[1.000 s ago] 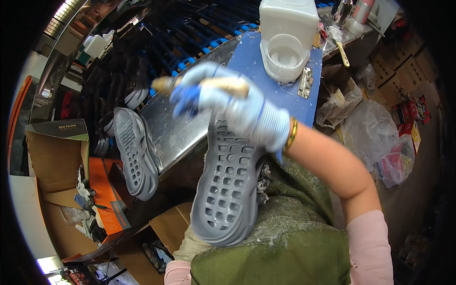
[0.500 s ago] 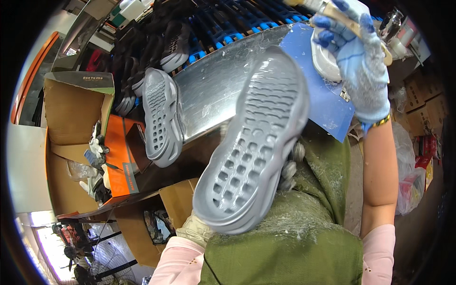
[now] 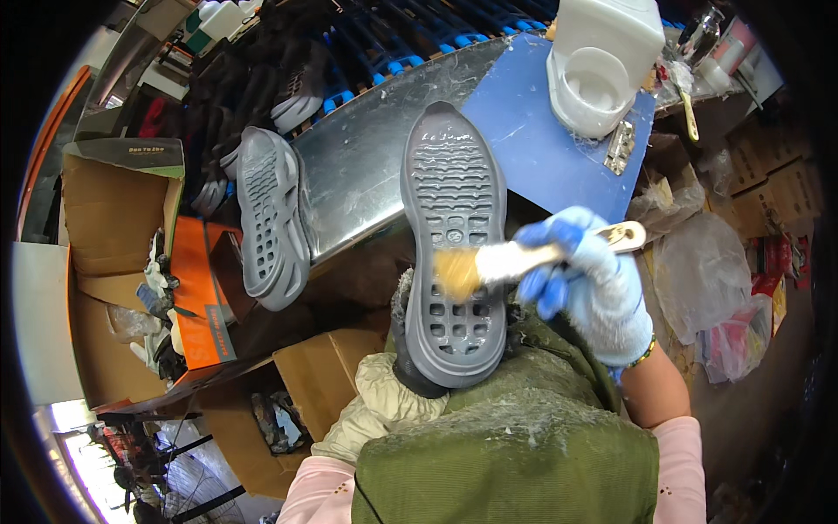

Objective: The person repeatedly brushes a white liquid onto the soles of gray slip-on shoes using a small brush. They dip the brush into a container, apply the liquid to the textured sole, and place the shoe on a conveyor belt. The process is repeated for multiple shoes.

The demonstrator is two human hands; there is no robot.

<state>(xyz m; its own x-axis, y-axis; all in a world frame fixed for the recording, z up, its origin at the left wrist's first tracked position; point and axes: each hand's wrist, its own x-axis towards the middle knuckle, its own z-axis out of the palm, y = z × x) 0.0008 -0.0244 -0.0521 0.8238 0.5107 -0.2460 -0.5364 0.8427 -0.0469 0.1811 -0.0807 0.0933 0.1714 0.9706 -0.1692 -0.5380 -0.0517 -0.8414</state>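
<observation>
A grey shoe sole (image 3: 436, 196) with ribs at its far end and rows of square holes at its near end is held up over my lap, its hollow side toward me. Its far end shines wet. My left hand (image 3: 402, 301), in a dark grey glove, grips it from beneath; most of the fingers are hidden behind it. In a light blue glove with darker fingertips, my right hand (image 3: 594, 279) is closed round the handle of a paintbrush (image 3: 515, 260). The blurred bristles lie over the sole's holed part. A second grey sole (image 3: 269, 218) rests at the metal table's edge.
A white jug-like container (image 3: 602, 61) with a round opening stands on a blue sheet (image 3: 515, 131) on the metal table (image 3: 367, 175). Dark shoes (image 3: 297, 92) crowd the back left. An open cardboard box (image 3: 122, 210) and an orange box (image 3: 199, 288) flank the left; plastic bags (image 3: 703, 271) hang right.
My right hand has brought the brush from beside the white container down and left onto the sole. The sole has turned more upright and farther from me.
</observation>
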